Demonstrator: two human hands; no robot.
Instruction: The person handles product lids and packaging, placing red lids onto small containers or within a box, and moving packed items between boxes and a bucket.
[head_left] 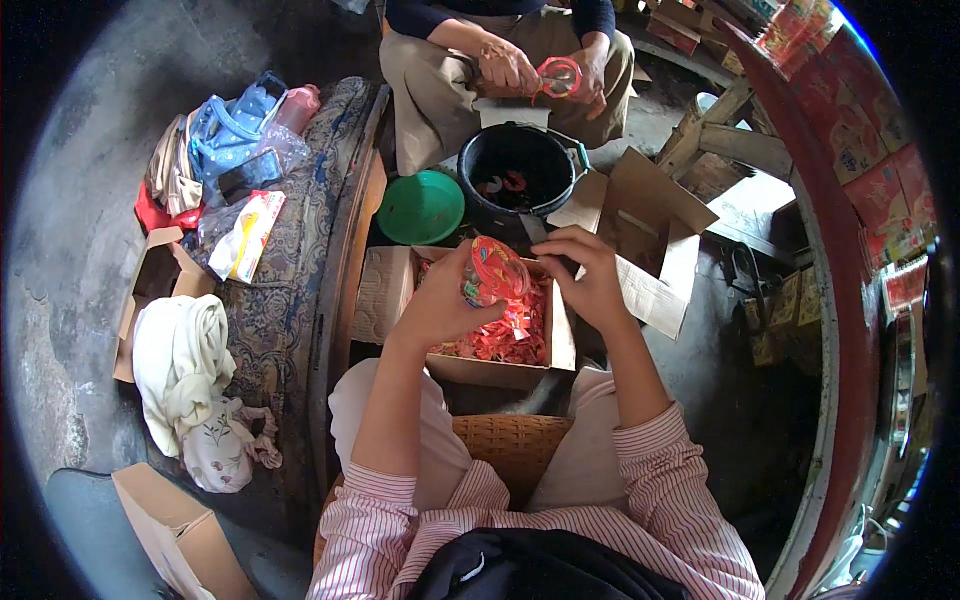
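Over an open cardboard box, my left hand grips a clear round plastic cup with a red printed lid. Its fingers wrap round the cup's side. My right hand is just right of the cup, thumb and forefinger drawn close together. A small flat grey piece shows beyond those fingertips; whether they pinch it, I cannot make out. Beneath both hands, a heap of red shiny wrapper pieces fills the box.
Beyond the box stand a black bucket and a green basin. A co-worker sits opposite, holding a red-rimmed clear cup. An open carton stands right. On the left, a patterned padded bench carries bags and cloth.
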